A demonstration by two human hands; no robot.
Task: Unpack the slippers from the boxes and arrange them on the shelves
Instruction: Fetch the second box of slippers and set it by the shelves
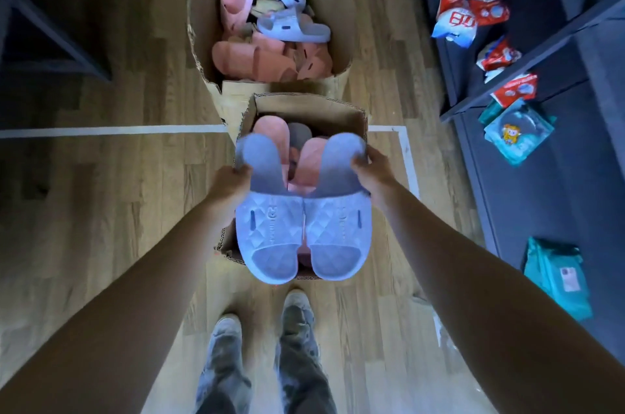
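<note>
Forearms (135, 278) extended from us over the near box (338, 112). Our left hand (233, 181) curled round the heel of one pale blue slipper (267, 231); our right hand (372, 170) curled round the heel of its mate (338, 231). Both slippers hung side by side, touching, above pink slippers (311, 159) in that box.

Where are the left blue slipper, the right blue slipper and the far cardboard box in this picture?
left blue slipper (270, 220): head view, on its quilted strap.
right blue slipper (338, 222): head view, on its quilted strap.
far cardboard box (199, 14): head view, on its left wall.
</note>
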